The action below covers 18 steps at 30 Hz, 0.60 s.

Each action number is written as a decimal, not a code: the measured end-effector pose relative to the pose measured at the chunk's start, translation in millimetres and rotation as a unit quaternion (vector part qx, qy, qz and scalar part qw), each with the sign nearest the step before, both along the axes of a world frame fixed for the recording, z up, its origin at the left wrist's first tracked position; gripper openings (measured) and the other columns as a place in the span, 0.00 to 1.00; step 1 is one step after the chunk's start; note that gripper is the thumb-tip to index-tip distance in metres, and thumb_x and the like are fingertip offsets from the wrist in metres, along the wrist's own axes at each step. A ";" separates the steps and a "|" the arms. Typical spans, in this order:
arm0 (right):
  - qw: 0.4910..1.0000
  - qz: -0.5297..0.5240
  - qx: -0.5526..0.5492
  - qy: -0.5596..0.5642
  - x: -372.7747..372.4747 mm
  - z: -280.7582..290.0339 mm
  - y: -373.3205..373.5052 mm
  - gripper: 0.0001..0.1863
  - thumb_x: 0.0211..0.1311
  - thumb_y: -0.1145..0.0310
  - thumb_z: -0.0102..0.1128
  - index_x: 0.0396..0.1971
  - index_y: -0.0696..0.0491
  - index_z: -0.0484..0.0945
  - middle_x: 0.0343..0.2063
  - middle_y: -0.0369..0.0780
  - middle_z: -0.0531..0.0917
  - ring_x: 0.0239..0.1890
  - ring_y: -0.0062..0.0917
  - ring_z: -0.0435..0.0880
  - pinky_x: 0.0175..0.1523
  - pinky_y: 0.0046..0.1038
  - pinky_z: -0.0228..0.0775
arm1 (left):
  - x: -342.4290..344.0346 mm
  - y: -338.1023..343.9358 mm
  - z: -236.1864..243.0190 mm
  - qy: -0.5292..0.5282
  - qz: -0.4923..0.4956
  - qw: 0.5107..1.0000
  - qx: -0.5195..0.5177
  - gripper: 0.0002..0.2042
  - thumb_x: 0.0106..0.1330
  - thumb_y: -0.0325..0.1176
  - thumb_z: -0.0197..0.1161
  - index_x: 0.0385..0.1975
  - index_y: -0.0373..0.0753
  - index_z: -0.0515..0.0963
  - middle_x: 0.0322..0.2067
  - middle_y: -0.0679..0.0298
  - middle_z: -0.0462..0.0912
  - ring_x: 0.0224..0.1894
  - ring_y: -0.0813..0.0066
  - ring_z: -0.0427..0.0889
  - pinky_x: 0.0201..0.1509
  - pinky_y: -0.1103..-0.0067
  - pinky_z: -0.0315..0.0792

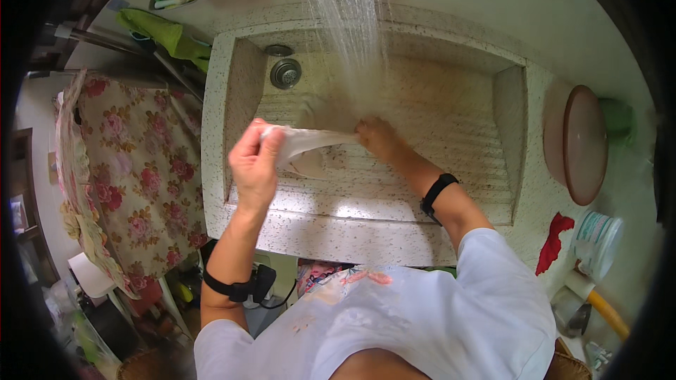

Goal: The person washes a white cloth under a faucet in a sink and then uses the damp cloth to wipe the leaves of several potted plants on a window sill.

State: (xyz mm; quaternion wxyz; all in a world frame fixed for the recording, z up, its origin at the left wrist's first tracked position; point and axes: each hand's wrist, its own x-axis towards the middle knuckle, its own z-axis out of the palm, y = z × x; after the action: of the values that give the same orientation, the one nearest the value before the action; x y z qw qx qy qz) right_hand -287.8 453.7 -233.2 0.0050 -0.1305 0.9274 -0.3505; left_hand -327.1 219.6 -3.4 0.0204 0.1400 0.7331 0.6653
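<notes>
The largest item is the rectangular, speckled cream stone sink (458, 109) with a ribbed floor. Left of it hangs a cream fabric sheet (134, 176) with a red-and-pink rose print. A broad stream of clear water (345, 21) falls into the sink at the far side. A round pink plastic basin (590, 148) stands at the right. Near it, a white plastic tub (598, 245) carries a green printed label; its lettering is not legible enough to report. The thin white cloth (306, 142) is stretched above the sink floor, near side of the stream. The left hand (255, 165) pinches one end between thumb and curled fingers; the right hand (380, 138) is blurred but appears closed on the other. For good results, grip both ends firmly, keep tension even, and work low over the sink to contain drips.
</notes>
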 end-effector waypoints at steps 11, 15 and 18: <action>0.928 -0.247 0.280 0.006 -73.0 138.9 120.0 0.11 0.61 0.68 0.50 0.41 0.53 0.77 0.47 0.45 0.76 0.48 0.40 0.76 0.53 0.38 0.70 | -84.6 -44.0 -41.6 -0.101 0.052 0.993 0.036 0.11 0.68 0.38 0.58 0.36 0.36 0.80 0.25 0.73 0.76 0.28 0.89 0.69 0.32 0.89 0.64; 0.907 -0.211 0.349 0.106 -56.1 129.1 153.3 0.12 0.58 0.69 0.53 0.42 0.51 0.77 0.47 0.45 0.75 0.46 0.39 0.78 0.51 0.38 0.71 | -56.7 -57.0 -77.0 0.008 -0.132 0.973 -0.189 0.07 0.65 0.28 0.57 0.37 0.36 0.81 0.32 0.65 0.82 0.36 0.78 0.78 0.42 0.81 0.72; 0.883 -0.124 0.443 -0.090 -21.8 93.3 156.2 0.14 0.56 0.70 0.56 0.44 0.51 0.77 0.47 0.44 0.75 0.44 0.41 0.78 0.51 0.40 0.70 | -16.9 -55.2 -124.2 0.054 -0.276 0.924 -0.260 0.12 0.55 0.25 0.59 0.39 0.42 0.81 0.44 0.58 0.80 0.48 0.62 0.78 0.53 0.72 0.72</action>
State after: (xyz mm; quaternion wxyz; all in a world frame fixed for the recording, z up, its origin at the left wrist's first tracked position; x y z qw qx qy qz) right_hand -309.5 609.9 -139.8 0.1025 0.0332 0.9902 0.0893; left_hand -344.0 164.4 -127.6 0.1992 0.3628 0.8125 0.4105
